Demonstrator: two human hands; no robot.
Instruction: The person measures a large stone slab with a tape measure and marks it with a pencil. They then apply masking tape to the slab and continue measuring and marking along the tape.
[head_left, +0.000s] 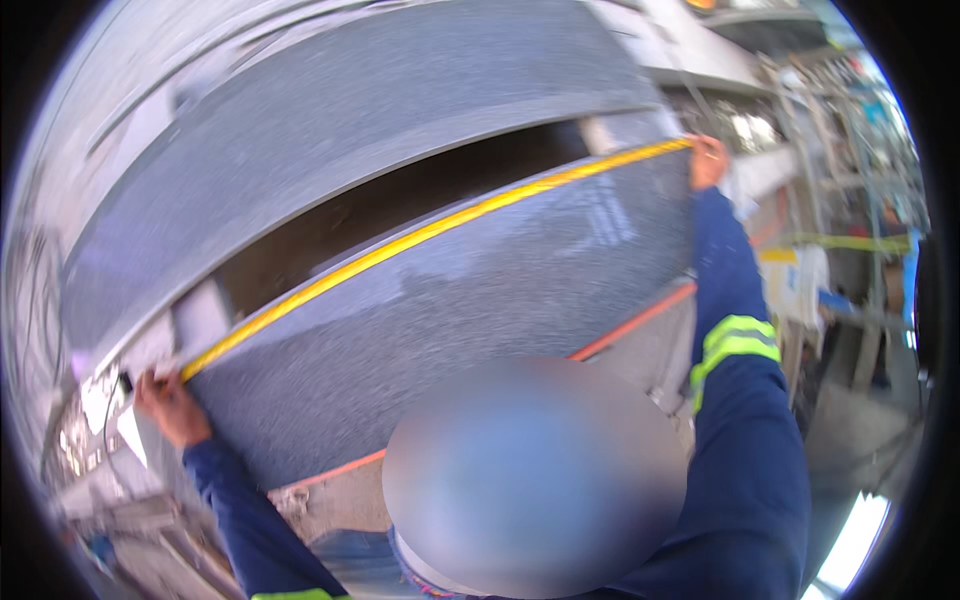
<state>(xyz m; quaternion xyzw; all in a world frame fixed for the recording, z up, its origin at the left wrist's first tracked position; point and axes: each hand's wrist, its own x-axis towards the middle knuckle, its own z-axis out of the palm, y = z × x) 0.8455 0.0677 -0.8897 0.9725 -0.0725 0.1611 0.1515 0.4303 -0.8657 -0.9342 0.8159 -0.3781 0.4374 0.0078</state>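
Across the nearer grey slab (pixel 450 310), the left grip (pixel 174 408) and right grip (pixel 709 163) pinch 1 yellow tape (pixel 438 226).

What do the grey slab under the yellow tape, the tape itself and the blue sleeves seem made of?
Slab: probably granite or similar stone, polished, given the fine speckle and bright reflections. Tape: perhaps coated metal or flexible plastic; it looks thin and smooth, but blur leaves this open. Sleeves: likely matte cloth, as the navy surface looks soft and shows no gloss.
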